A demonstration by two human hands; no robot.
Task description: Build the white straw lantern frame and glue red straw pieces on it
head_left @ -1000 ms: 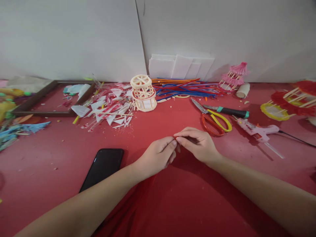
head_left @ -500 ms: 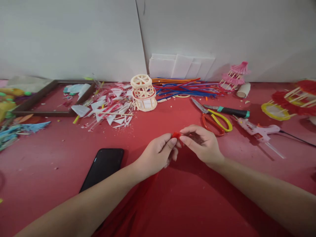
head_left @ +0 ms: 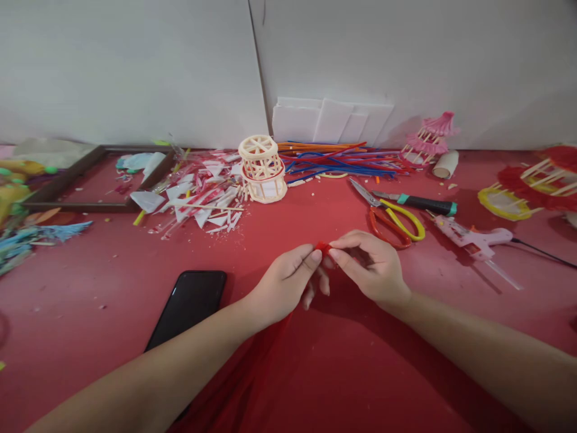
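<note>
My left hand (head_left: 288, 279) and my right hand (head_left: 367, 264) meet over the middle of the red table (head_left: 103, 288). Both pinch a small red piece (head_left: 321, 247) between thumb and fingertips; it looks like a rolled bit of red material, too small to name for sure. The lower fingers of my left hand hang loose. A sheet of thin red material (head_left: 261, 373) runs from under my hands toward me.
A black phone (head_left: 187, 307) lies left of my left forearm. Behind the hands are scissors (head_left: 387, 216), a knife with a black and green handle (head_left: 419, 203), a pink glue gun (head_left: 473, 240), a small stick lantern frame (head_left: 262, 168), coloured sticks (head_left: 338, 159) and paper scraps (head_left: 198, 195).
The red piece has come into sight between my fingertips and is turned slightly. My right hand shifted a little right and its fingers lifted; my left fingers loosened.
</note>
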